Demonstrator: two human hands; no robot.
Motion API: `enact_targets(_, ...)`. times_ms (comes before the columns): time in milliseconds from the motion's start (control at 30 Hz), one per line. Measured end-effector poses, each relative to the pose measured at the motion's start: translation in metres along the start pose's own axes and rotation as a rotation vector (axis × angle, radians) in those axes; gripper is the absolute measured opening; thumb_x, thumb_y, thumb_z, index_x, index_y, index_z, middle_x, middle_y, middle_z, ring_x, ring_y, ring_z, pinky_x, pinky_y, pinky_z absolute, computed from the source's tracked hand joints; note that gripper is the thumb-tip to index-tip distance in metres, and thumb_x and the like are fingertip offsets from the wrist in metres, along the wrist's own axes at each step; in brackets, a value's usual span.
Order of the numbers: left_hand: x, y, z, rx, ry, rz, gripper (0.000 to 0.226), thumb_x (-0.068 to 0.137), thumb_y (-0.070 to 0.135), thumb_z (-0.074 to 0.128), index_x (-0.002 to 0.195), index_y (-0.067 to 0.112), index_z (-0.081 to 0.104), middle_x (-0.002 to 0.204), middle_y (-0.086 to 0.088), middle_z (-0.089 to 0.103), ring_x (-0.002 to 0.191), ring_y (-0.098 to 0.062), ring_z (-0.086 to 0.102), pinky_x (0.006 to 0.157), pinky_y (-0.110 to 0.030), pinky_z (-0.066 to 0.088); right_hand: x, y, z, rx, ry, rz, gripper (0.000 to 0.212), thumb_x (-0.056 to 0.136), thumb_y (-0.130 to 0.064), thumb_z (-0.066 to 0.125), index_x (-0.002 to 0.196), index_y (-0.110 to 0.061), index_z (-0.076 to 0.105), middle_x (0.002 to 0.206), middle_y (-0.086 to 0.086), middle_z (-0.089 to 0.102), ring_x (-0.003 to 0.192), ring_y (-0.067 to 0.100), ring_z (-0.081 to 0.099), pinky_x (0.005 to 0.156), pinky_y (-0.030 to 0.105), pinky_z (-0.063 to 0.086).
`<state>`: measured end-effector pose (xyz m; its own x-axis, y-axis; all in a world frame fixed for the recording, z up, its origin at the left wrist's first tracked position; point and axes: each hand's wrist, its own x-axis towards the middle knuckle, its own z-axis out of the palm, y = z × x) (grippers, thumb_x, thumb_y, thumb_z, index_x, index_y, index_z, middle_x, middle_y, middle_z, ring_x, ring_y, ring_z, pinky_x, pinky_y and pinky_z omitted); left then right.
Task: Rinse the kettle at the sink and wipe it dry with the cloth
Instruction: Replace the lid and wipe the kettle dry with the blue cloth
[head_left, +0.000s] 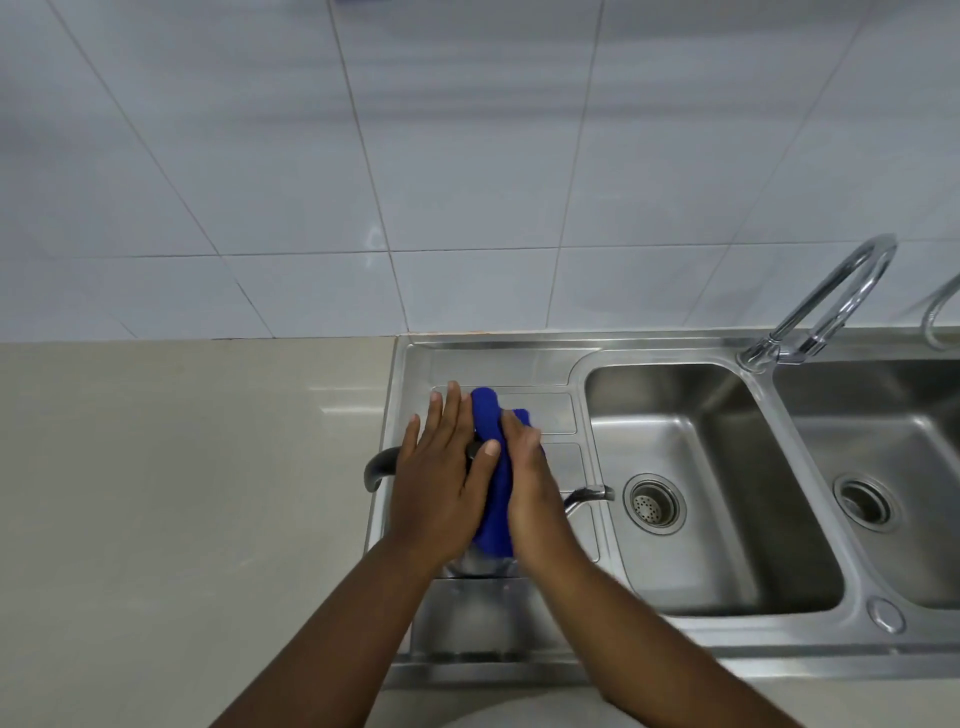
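Observation:
A steel kettle (480, 564) stands on the sink's drainboard (524, 364), mostly hidden under my hands. Its dark handle (379, 465) sticks out to the left and its spout (589, 493) points right toward the basin. A blue cloth (493, 499) lies draped over the kettle's top. My left hand (441, 467) rests flat on the kettle's top, fingers spread, thumb on the cloth. My right hand (530, 483) presses the cloth against the kettle's right side.
Two steel basins lie to the right, the near one (701, 499) and a second (883, 467), each with a drain. A curved tap (831, 301) stands behind them. A beige counter (182, 493) spreads left. White wall tiles rise behind.

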<state>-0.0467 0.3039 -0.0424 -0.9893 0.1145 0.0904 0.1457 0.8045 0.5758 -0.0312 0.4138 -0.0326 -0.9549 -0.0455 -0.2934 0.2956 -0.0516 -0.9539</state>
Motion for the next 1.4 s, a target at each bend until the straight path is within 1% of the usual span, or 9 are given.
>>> enact_targets(200, 0.007, -0.005, -0.004, 0.032, -0.075, 0.062, 0.084, 0.084, 0.074, -0.002, 0.151, 0.024, -0.001, 0.161, 0.007, -0.005, 0.148, -0.006, -0.012, 0.121, -0.033, -0.009, 0.038, -0.05, -0.019, -0.272, -0.271, 0.278, 0.098, 0.068, -0.095, 0.015, 0.121, -0.03, 0.066, 0.114, 0.005, 0.074, 0.108, 0.021, 0.068, 0.107, 0.046, 0.046)
enact_targets(433, 0.009, -0.003, -0.011, 0.15, -0.1, 0.01, 0.097, 0.077, 0.082, -0.003, 0.152, 0.021, -0.008, 0.16, 0.004, -0.016, 0.147, -0.014, -0.02, 0.122, -0.041, -0.008, 0.018, -0.001, -0.038, -0.261, -0.27, 0.279, 0.088, 0.067, -0.096, 0.023, 0.134, -0.043, 0.043, 0.135, -0.011, 0.052, 0.118, 0.007, 0.049, 0.113, 0.033, 0.031)
enact_targets(567, 0.01, -0.005, -0.011, 0.001, -0.181, 0.0, 0.093, 0.08, 0.078, 0.015, 0.15, 0.022, -0.012, 0.159, 0.005, -0.021, 0.145, -0.008, -0.024, 0.121, -0.035, -0.007, -0.014, 0.019, -0.054, -0.213, -0.354, 0.048, 0.062, 0.104, -0.044, 0.016, 0.15, -0.002, 0.02, 0.158, 0.015, 0.027, 0.147, 0.027, 0.025, 0.121, 0.036, 0.018)
enact_targets(667, 0.012, -0.008, -0.01, -0.067, -0.201, 0.039, 0.092, 0.082, 0.074, 0.02, 0.152, 0.022, -0.007, 0.16, 0.006, -0.019, 0.145, -0.006, -0.023, 0.122, -0.038, -0.008, -0.005, -0.006, -0.042, -0.323, -0.381, 0.141, 0.105, 0.071, -0.088, 0.011, 0.156, -0.026, 0.001, 0.166, -0.004, 0.003, 0.152, 0.012, 0.006, 0.12, 0.024, 0.017)
enact_targets(833, 0.017, -0.011, -0.012, -0.107, -0.243, 0.126, 0.089, 0.083, 0.074, 0.026, 0.15, 0.024, -0.005, 0.16, 0.006, -0.015, 0.146, -0.007, -0.019, 0.122, -0.041, -0.006, 0.037, -0.001, -0.04, -0.144, -0.387, 0.095, 0.085, 0.073, -0.091, 0.026, 0.139, -0.042, 0.048, 0.138, -0.004, 0.061, 0.12, 0.012, 0.062, 0.111, 0.045, 0.042)
enact_targets(1067, 0.017, -0.011, -0.02, 0.139, -0.095, 0.026, 0.109, 0.072, 0.088, 0.016, 0.153, 0.016, 0.009, 0.161, 0.003, -0.007, 0.149, -0.011, -0.01, 0.122, -0.033, 0.001, 0.033, 0.032, -0.038, -0.006, -0.228, 0.066, 0.102, 0.061, -0.094, 0.04, 0.139, -0.029, 0.049, 0.105, 0.017, 0.07, 0.08, 0.018, 0.066, 0.076, 0.032, 0.053)
enact_targets(1167, 0.009, -0.007, -0.015, 0.205, -0.073, -0.066, 0.105, 0.073, 0.086, 0.008, 0.153, 0.018, 0.011, 0.162, 0.002, -0.003, 0.149, -0.013, -0.008, 0.122, -0.035, 0.001, -0.006, 0.063, -0.032, 0.057, -0.189, 0.018, 0.117, 0.057, -0.091, 0.053, 0.153, -0.031, 0.024, 0.142, -0.001, 0.052, 0.118, 0.008, 0.06, 0.099, 0.032, 0.05)
enact_targets(1233, 0.005, -0.008, -0.011, 0.138, -0.102, -0.078, 0.1, 0.075, 0.085, 0.008, 0.153, 0.022, 0.008, 0.162, 0.006, -0.005, 0.148, -0.01, -0.011, 0.122, -0.035, 0.001, -0.037, 0.076, -0.031, -0.147, -0.218, -0.161, 0.098, 0.077, -0.082, 0.041, 0.154, -0.04, -0.002, 0.165, -0.012, 0.011, 0.151, 0.012, 0.02, 0.121, 0.045, 0.027)
enact_targets(1400, 0.007, -0.015, -0.013, 0.006, -0.102, 0.076, 0.085, 0.085, 0.075, 0.022, 0.153, 0.025, 0.009, 0.162, 0.01, 0.001, 0.148, -0.004, -0.01, 0.121, -0.031, 0.001, -0.029, 0.063, -0.032, -0.399, -0.204, -0.461, 0.073, 0.093, -0.069, 0.021, 0.153, -0.037, -0.004, 0.166, -0.012, -0.005, 0.154, 0.017, -0.004, 0.125, 0.039, 0.007)
